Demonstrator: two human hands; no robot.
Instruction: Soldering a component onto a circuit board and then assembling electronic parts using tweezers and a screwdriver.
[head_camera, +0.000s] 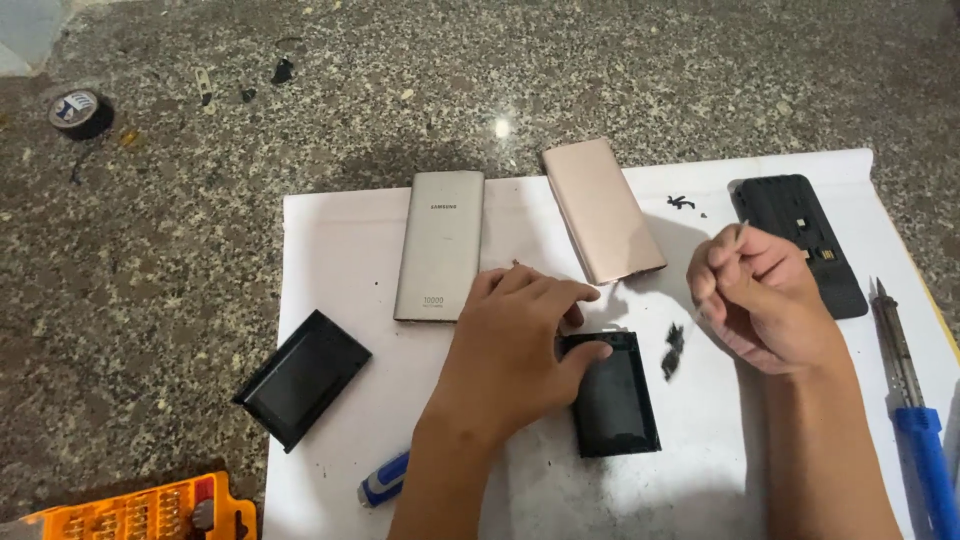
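1. The left hand (515, 345) presses down on the near black case (612, 393), thumb on its far left corner, on the white sheet (340, 260).
2. The right hand (765, 295) is curled, pinching a thin pointed tool (741, 232) above the sheet.
3. Black scraps (673, 350) lie just right of the case, suggesting removal work is partly done.
4. Two slim metal-coloured casings (440, 245) lie far of the hands, apparently closed and untouched.

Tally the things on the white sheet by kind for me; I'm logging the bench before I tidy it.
Metal power banks: 2, silver and pink
Black plastic shells: 3, left, under the left hand, flat one far right
Blue-handled tools: 2, soldering iron, small tool
Black scrap piles: 2
Total: 9
The right hand pinches something thin.
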